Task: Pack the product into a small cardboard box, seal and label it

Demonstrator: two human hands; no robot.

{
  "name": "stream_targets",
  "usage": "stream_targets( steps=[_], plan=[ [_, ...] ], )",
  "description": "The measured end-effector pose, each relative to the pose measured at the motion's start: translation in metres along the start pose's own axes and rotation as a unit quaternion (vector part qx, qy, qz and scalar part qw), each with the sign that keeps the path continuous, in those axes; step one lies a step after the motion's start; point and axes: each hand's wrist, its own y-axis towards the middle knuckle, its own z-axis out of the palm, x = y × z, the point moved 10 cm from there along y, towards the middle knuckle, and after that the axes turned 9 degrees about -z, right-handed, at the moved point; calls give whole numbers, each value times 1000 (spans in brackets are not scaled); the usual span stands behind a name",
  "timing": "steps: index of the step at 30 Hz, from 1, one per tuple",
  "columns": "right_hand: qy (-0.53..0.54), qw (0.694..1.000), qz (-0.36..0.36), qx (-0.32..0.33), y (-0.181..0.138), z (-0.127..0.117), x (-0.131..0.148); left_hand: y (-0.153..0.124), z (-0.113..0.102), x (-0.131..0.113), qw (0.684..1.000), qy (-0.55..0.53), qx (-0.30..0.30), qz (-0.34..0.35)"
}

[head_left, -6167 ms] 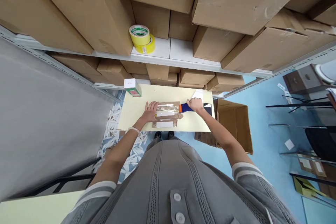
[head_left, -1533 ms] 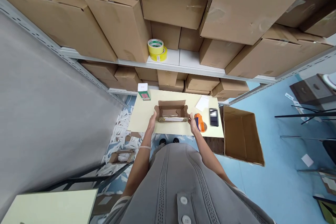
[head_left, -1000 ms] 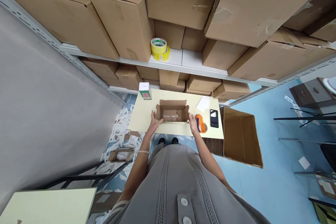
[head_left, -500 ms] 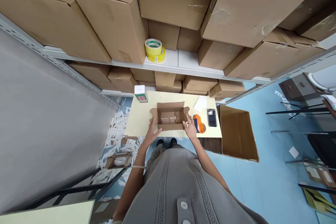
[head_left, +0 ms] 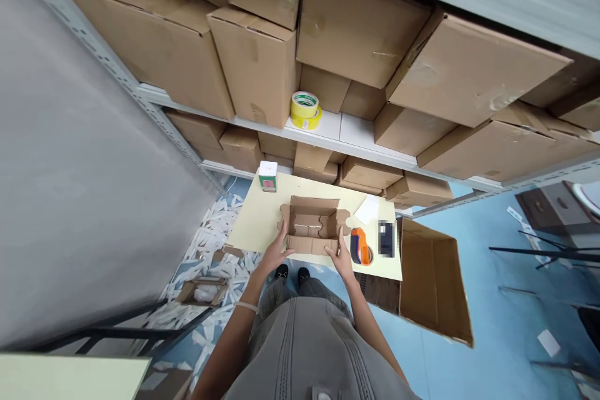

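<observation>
**Now at the open cardboard box (head_left: 309, 225)**

Far left on the pale table (head_left: 253, 228): a green-and-white carton (head_left: 268, 175). Next, left hand (head_left: 276, 253), fingers loosely spread against the box's near left corner, clasping nothing. Mid-table, flaps splayed. Right hand (head_left: 341, 259) likewise unclenched, touching the near right wall. Just beside: orange tape dispenser (head_left: 360, 245), then phone (head_left: 386, 238).

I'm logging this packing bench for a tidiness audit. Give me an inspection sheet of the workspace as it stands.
Surface: pale yellow table, small, set against the shelving.
Job's things: open cardboard box, flaps out, mid-table.
Clutter: tape dispenser, phone, white paper, small green-and-white box, all on the table.
Hands: left hand and right hand touch the box's near corners; grip too small to tell.
Cables: nothing seen.
Surroundings: shelf stacked with cartons, yellow tape rolls; open carton and paper strips on the floor.
</observation>
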Motion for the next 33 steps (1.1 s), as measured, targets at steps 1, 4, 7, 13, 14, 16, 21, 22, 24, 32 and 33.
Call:
stream_targets(
  steps=[1,4,7,13,14,16,21,22,24,32,33],
  plan=[
    [7,1000,-5,7,2,0,4,-5,-4,-2,1000,-9,-12,-7],
    [38,998,-30,37,9,2,20,-31,-16,-8,996,-53,-65,-20],
    [60,991,-73,98,18,10,43,-70,-28,-14,984,-104,-142,-18],
    [93,938,-160,293,13,64,93,-187,-29,9,922,-155,-350,-62],
    [97,922,-173,332,6,80,102,-213,-25,15,904,-160,-390,-75],
    [103,884,-196,412,-17,114,122,-267,-15,29,863,-174,-462,-101],
    [123,775,-242,570,-120,194,175,-408,21,57,751,-225,-602,-152],
    [129,754,-253,592,-145,206,186,-435,29,62,729,-233,-624,-158],
    [140,715,-274,627,-194,227,206,-484,44,71,689,-244,-663,-161],
    [115,658,-325,670,-345,293,234,-613,62,130,640,-247,-701,-197],
    [108,661,-328,666,-356,301,234,-624,58,138,644,-242,-697,-203]
  ],
)
